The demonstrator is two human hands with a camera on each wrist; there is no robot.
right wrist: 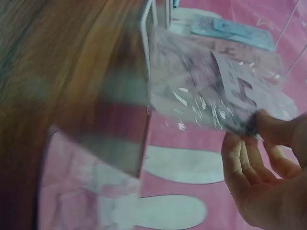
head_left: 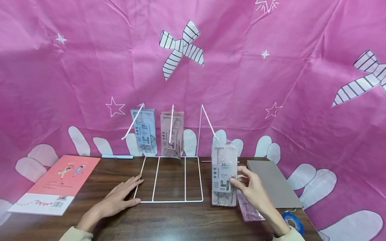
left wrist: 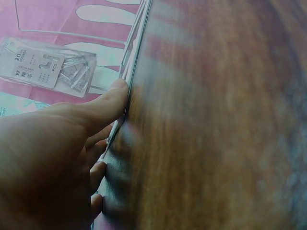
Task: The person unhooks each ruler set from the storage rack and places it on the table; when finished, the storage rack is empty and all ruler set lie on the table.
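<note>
My right hand (head_left: 252, 188) pinches the right edge of a clear plastic packet (head_left: 223, 155) marked 20 cm and 4 PCS, which looks like a ruler set. The packet hangs upright, its top overlapping the tip of the right-hand hook (head_left: 209, 121) in the head view. Flat on the table, my left hand (head_left: 119, 198) touches the left side of a white wire rack (head_left: 169, 202) with its fingers extended. A blue packet (head_left: 149, 117) of the same kind hangs on the left hook, and a pinkish one (head_left: 179, 124) on the middle hook.
Partly under my right forearm lies a pink packet (head_left: 253, 214). To the right are a grey notebook (head_left: 271, 184) and a blue roll of tape (head_left: 297, 222). A red and white booklet (head_left: 69, 180) lies at the left; a light blue pen (head_left: 117, 156) lies along the back edge.
</note>
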